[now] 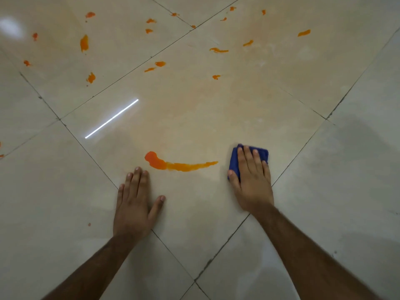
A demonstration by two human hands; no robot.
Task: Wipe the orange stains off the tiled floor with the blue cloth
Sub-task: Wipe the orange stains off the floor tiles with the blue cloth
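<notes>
While most of the orange is still down, I'd call this early in the job. Biggest mark is the long orange smear (179, 164) on the tile right in front of me, thick blob at its left end, thinning to a streak at the right. Looks wet and untouched along its length.

Blue cloth (234, 161) is folded flat on the tiled floor (324, 191), just beside the smear's right tip, not on it. My right hand (252, 180) lies on top of it, fingers straight and spread, palm pressing down. My left hand (135, 202) is flat on bare tile, fingers together, thumb out, just below the blob end; bracing only, holding nothing.

Faint orange haze on the tile above the smear, so I'd guess some area got wiped, with residue left.

Remaining: the smear, plus the scattered orange spots (84, 43) across the far tiles, well apart from the cloth.

Containers: none in view, no bucket or bottle.
</notes>
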